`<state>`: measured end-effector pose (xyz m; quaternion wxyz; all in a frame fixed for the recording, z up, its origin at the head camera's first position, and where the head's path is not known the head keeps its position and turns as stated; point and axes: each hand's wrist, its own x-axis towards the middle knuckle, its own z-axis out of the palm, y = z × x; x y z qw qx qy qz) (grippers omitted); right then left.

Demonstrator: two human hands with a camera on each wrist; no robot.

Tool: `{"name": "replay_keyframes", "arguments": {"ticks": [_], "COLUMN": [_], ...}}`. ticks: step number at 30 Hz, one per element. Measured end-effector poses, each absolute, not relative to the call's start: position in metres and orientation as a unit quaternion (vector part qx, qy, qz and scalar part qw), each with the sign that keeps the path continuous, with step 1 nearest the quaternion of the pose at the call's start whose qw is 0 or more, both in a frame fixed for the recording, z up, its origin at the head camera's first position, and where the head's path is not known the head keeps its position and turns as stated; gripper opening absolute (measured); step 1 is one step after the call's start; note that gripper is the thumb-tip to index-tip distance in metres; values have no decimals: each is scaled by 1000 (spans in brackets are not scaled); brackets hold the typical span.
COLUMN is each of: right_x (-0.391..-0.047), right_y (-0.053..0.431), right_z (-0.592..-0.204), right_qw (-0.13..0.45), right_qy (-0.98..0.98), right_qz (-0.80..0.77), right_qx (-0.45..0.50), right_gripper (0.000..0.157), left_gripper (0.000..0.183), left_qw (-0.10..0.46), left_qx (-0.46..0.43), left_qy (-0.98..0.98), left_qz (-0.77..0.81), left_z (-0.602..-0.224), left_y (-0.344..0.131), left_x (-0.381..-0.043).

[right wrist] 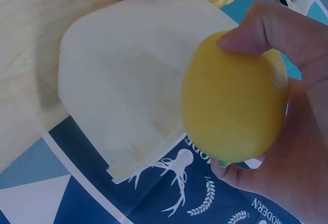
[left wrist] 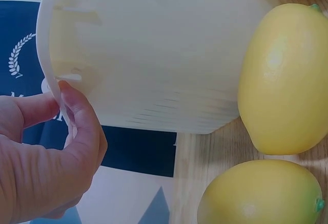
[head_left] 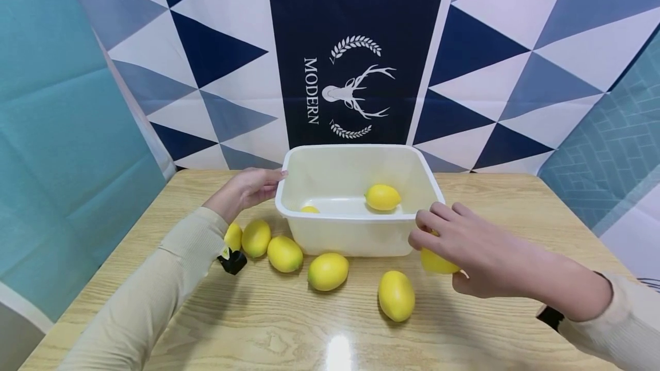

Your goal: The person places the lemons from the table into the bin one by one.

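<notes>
A white plastic bin [head_left: 356,236] stands upright on the wooden table. My left hand [head_left: 250,189] pinches its left rim between thumb and fingers, as the left wrist view shows up close. In my right hand [head_left: 482,248] is a yellow lemon [right wrist: 233,106], gripped just outside the bin's front right corner. Inside the bin lies one lemon [head_left: 383,197] toward the right; the top of another lemon [head_left: 310,209] peeks over the front wall at the left.
Several lemons lie on the table in front of the bin: one lemon [head_left: 396,296] nearer the right hand, another lemon [head_left: 328,272] by the front wall, others under the left wrist. A patterned cloth [head_left: 222,73] hangs behind the table [head_left: 268,331].
</notes>
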<state>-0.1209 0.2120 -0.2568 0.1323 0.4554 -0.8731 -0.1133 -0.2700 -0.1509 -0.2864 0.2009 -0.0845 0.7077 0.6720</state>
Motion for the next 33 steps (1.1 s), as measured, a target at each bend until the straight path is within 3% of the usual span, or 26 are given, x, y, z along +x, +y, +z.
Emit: {"name": "replay_keyframes", "arguments": {"ticks": [13, 33], "right_x": [-134, -156], "right_y": [202, 193], "right_z": [-238, -213], "right_qw": [141, 98], "right_qy": [-875, -898], "right_qz": [-89, -55], "right_qx": [455, 426], "right_gripper": [66, 62], "left_gripper": [49, 50], "left_qw": [202, 205], "left_qx": [-77, -78], "left_qy": [705, 706], "left_qz": [676, 673], "left_z": [-287, -286], "left_y": [-153, -151], "left_x": [-270, -273]}}
